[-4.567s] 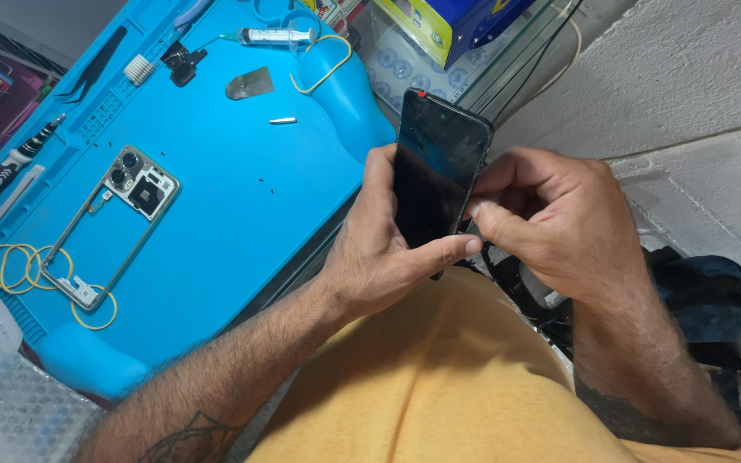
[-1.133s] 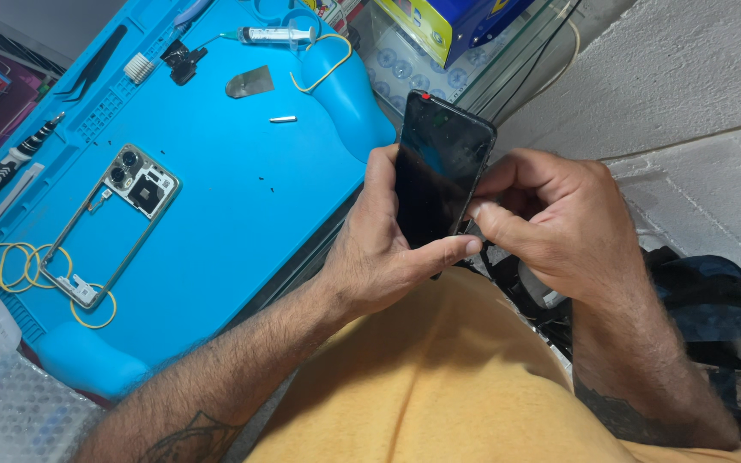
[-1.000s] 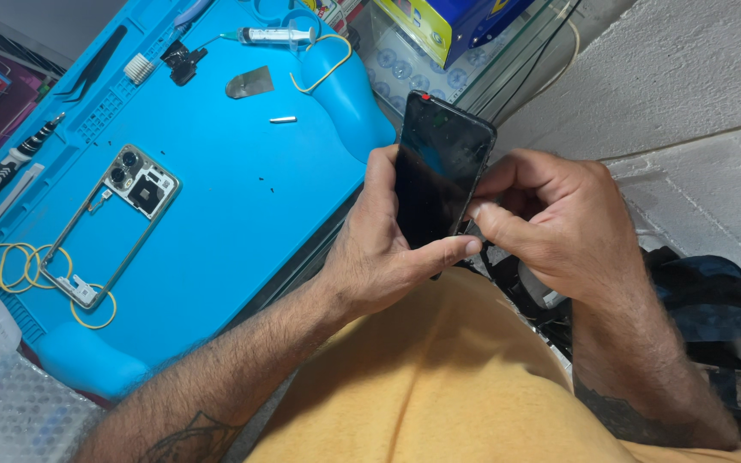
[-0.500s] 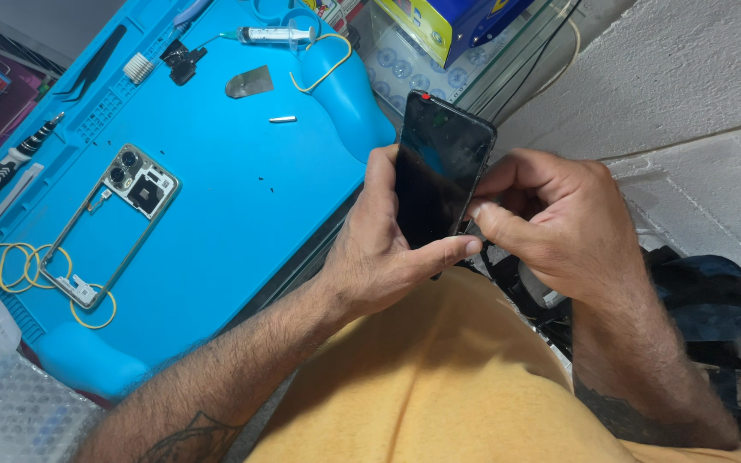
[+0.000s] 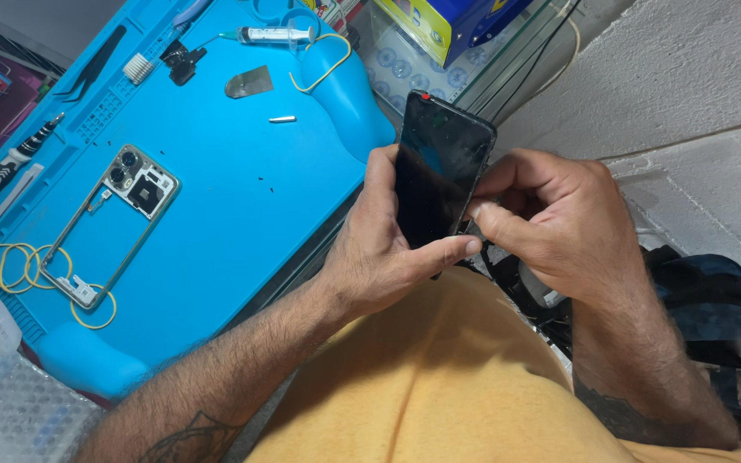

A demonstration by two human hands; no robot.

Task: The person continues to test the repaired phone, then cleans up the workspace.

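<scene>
My left hand (image 5: pixel 383 253) grips a black smartphone (image 5: pixel 435 176) from its left side, thumb under the lower edge, screen facing up and dark. My right hand (image 5: pixel 551 219) pinches at the phone's right edge with thumb and forefinger. Both hands hold the phone above my lap, just off the right edge of a blue work mat (image 5: pixel 216 189). On the mat lies a metal phone frame (image 5: pixel 109 223) with its camera module at the top.
Yellow rubber bands (image 5: pixel 23 266) lie by the frame. A syringe (image 5: pixel 268 35), a metal pry blade (image 5: pixel 248 83), a brush and tweezers (image 5: pixel 87 64) sit along the mat's far edge. A screwdriver (image 5: pixel 6 167) lies left. A blue-yellow box (image 5: pixel 439 21) stands behind; black bag (image 5: pixel 696 291) at right.
</scene>
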